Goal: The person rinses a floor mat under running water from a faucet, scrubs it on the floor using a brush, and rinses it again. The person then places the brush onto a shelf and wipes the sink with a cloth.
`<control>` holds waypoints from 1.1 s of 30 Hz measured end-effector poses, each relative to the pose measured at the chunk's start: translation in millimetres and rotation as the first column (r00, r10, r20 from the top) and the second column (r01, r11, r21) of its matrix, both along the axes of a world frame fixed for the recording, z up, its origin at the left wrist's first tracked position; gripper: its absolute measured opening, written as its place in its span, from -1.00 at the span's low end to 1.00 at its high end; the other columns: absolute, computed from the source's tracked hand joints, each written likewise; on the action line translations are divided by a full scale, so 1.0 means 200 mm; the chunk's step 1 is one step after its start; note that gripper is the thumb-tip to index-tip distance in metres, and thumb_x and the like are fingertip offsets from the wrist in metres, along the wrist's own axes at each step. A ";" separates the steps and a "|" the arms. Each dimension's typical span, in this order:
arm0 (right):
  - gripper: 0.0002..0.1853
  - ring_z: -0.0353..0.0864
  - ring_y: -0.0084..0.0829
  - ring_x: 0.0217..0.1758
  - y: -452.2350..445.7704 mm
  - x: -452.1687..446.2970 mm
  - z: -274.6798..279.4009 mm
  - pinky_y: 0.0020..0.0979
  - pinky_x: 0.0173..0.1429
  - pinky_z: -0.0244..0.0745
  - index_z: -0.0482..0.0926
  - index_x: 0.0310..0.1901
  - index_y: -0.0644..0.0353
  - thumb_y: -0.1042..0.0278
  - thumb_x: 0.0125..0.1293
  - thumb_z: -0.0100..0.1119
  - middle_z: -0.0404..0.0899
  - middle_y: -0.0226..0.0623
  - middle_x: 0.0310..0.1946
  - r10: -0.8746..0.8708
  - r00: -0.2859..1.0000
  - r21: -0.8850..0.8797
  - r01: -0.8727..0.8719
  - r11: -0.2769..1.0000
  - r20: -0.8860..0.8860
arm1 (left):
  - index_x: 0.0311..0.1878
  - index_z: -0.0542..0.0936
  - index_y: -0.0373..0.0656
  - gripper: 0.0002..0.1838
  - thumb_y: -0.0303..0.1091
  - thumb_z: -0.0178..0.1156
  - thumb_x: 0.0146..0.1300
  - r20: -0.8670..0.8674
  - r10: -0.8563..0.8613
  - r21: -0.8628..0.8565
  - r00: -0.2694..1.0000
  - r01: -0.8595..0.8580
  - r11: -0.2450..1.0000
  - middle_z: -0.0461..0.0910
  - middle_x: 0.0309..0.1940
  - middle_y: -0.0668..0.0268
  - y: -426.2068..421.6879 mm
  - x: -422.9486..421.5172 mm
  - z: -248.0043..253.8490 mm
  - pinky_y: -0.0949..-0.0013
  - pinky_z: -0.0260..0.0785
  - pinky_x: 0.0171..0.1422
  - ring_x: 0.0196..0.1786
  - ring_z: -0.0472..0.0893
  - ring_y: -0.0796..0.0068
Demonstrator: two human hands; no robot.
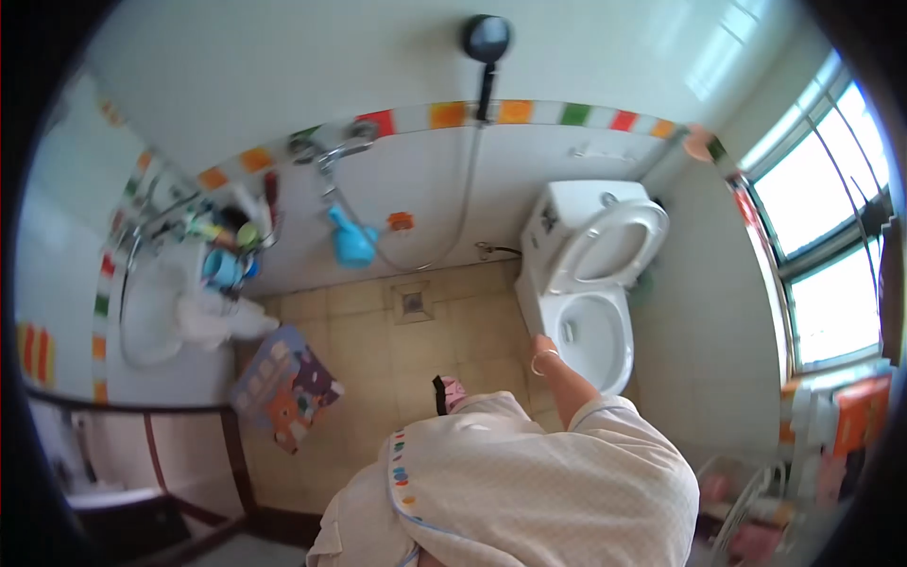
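Note:
My right hand (541,346), with a pale bracelet at the wrist, reaches down to the left side of the white toilet (619,345). It is beside or touching the bowl's rim; I cannot tell which. Its fingers are small and mostly hidden, so whether they hold anything is unclear. The toilet's lid and seat (614,248) are raised against the tank (588,197). Inside the bowl a small whitish patch shows. My left hand is out of sight, and a light quilted garment fills the lower middle.
A washbasin (151,312) stands left, with cups and bottles beside it. A patterned bag (288,387) is below it. A blue watering-can-like vessel (353,246) hangs under the tap. A floor drain (413,302) is mid-floor. A pink item with a black band (450,394) lies near my body.

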State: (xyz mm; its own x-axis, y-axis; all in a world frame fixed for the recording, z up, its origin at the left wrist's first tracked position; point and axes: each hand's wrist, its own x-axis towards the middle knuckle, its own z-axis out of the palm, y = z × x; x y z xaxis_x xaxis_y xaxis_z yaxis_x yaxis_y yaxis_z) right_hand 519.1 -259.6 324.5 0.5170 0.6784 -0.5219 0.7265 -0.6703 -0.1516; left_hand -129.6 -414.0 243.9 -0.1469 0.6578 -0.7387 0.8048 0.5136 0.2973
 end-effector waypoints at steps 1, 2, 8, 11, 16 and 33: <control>-0.82 0.53 -0.10 -0.06 0.00 0.03 0.02 -0.24 -0.07 0.49 0.57 -0.25 0.27 0.46 0.13 0.02 0.55 -0.02 -0.17 -0.032 0.999 0.026 0.032 0.999 0.003 | -0.19 0.59 -0.17 -0.70 -0.36 0.21 -0.06 0.001 -0.031 0.002 1.000 0.031 1.000 0.60 -0.27 0.15 0.10 0.02 0.01 0.32 0.42 -0.08 -0.20 0.58 0.31; -0.81 0.53 -0.09 -0.07 -0.02 0.05 0.03 -0.23 -0.07 0.48 0.58 -0.30 0.31 0.43 0.13 0.01 0.55 -0.01 -0.20 -0.057 0.998 0.054 0.057 0.997 0.006 | -0.20 0.60 -0.17 -0.71 -0.36 0.21 -0.06 0.006 -0.058 0.008 0.998 0.058 0.998 0.60 -0.28 0.15 0.21 0.04 0.02 0.31 0.42 -0.09 -0.20 0.58 0.31; -0.80 0.55 -0.08 -0.12 -0.48 0.15 -0.04 -0.22 -0.09 0.49 0.59 -0.29 0.29 0.43 0.13 0.00 0.54 0.02 -0.22 -0.313 0.950 -0.021 0.313 0.949 0.007 | -0.24 0.60 -0.17 -0.74 -0.37 0.21 -0.08 0.004 -0.223 0.029 0.975 0.222 0.975 0.61 -0.31 0.16 0.69 0.10 0.09 0.31 0.43 -0.12 -0.24 0.59 0.31; -0.75 0.53 -0.09 -0.07 -0.85 -0.03 0.25 -0.23 -0.04 0.46 0.58 -0.22 0.25 0.32 0.11 0.04 0.55 -0.02 -0.17 -0.611 0.792 -0.025 0.611 0.792 0.005 | -0.26 0.61 -0.18 -0.75 -0.38 0.21 -0.09 0.009 -0.323 0.040 0.946 0.322 0.946 0.61 -0.33 0.16 0.94 0.12 0.09 0.30 0.43 -0.14 -0.25 0.59 0.31; -0.67 0.52 -0.17 -0.01 -1.35 -0.29 0.50 -0.26 0.02 0.43 0.56 -0.12 0.19 0.21 0.13 0.02 0.54 -0.10 -0.11 -0.752 0.655 -0.233 0.745 0.625 0.078 | -0.30 0.61 -0.18 -0.77 -0.39 0.21 -0.11 -0.010 -0.470 0.039 0.883 0.470 0.882 0.61 -0.36 0.17 1.25 0.11 -0.02 0.30 0.44 -0.17 -0.28 0.60 0.32; -0.64 0.45 -0.13 0.08 -1.98 0.58 0.24 -0.27 0.10 0.40 0.46 -0.05 0.31 0.29 0.15 0.05 0.44 0.03 0.00 -0.837 0.520 -0.290 0.838 0.462 0.170 | -0.23 0.59 -0.25 -0.72 -0.41 0.22 -0.09 0.062 -0.437 0.072 0.897 0.433 0.899 0.61 -0.29 0.16 1.06 1.57 0.17 0.35 0.41 -0.08 -0.21 0.58 0.35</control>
